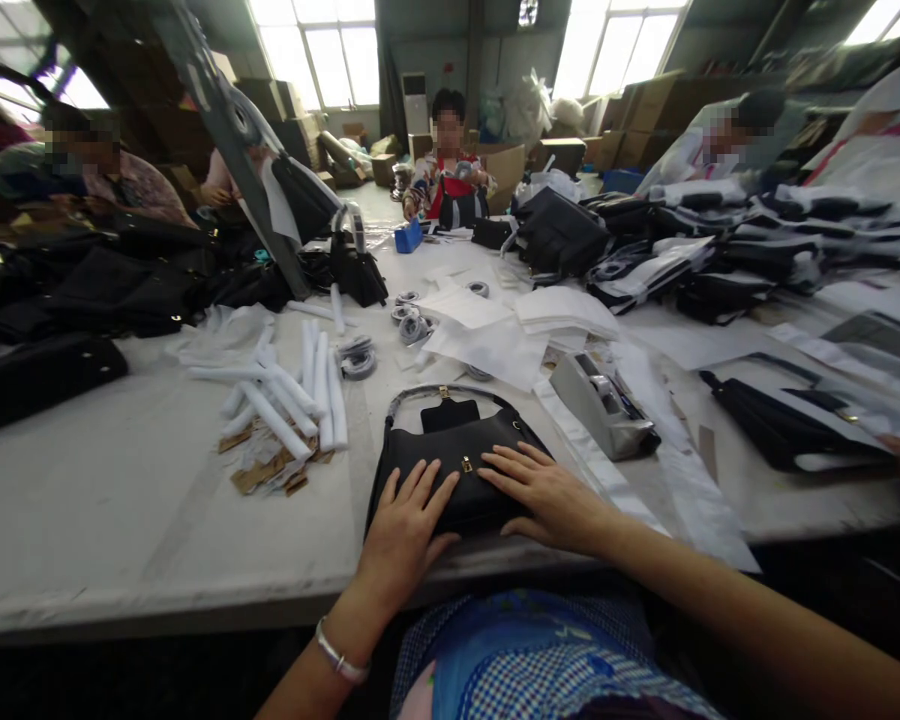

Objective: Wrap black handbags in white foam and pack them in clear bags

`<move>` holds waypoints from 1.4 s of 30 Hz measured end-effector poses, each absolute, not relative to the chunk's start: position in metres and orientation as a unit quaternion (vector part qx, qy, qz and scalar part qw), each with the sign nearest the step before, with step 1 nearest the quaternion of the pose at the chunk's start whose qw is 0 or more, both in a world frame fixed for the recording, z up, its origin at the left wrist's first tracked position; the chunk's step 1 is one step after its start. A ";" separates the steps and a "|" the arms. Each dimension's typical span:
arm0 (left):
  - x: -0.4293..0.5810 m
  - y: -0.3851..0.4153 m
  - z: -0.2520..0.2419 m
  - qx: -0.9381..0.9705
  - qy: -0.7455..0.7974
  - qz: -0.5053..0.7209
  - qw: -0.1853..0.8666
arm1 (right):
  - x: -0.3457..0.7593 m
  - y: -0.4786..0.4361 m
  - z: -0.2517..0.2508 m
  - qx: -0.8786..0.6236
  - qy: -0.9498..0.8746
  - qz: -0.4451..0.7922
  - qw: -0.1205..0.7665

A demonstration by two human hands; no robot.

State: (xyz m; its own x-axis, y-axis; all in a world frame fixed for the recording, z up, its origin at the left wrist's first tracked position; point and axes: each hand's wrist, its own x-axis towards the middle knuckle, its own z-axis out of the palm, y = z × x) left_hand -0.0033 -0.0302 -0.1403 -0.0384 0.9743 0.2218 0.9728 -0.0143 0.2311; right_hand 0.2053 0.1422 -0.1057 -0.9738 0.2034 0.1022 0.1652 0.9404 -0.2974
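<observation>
A black handbag [450, 447] lies flat at the front of the table, its handle arching away from me. Gold-coloured hardware shows at its middle and on the strap at the top. Flat on the left part of its front rests my left hand [412, 520], fingers spread. My right hand [544, 495] lies on the right part, fingers stretched out toward the gold clasp [466, 464]. Neither hand grips anything. To the right of the bag stands a grey tape dispenser [604, 405], close to my right forearm.
White foam rolls [285, 400] lie left over brown scraps [259, 475]. Behind the bag are white sheets [480, 335] and coiled grey straps [358, 357]. Black bags pile up on both sides. A grey post [247, 150] rises at left. Co-workers sit around; one person [450, 170] faces me.
</observation>
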 end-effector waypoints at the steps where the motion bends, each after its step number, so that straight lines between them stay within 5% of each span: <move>1: -0.003 -0.027 -0.139 0.699 0.699 0.151 0.003 | 0.209 0.142 -0.115 -0.096 -0.985 0.128 0.063; 10: -0.004 -0.036 -0.183 0.725 0.678 0.110 -0.050 | 0.218 0.138 -0.180 -0.080 -0.981 0.086 0.153; 18: 0.016 -0.035 -0.200 0.745 0.645 0.103 -0.135 | 0.223 0.120 -0.197 -0.115 -0.980 0.108 0.123; 28: 0.020 -0.017 -0.221 0.725 0.647 0.114 -0.206 | 0.196 0.167 -0.133 -0.161 -0.917 0.315 0.186; 31: 0.021 -0.016 -0.220 0.716 0.650 0.139 -0.213 | 0.162 0.220 -0.118 -0.241 -0.922 0.220 0.209; 34: 0.022 -0.014 -0.221 0.712 0.653 0.143 -0.216 | 0.122 0.269 -0.124 -0.307 -0.938 0.104 0.121; 42: 0.019 -0.013 -0.233 0.711 0.648 0.142 -0.234 | 0.081 0.322 -0.132 -0.342 -0.933 0.083 0.076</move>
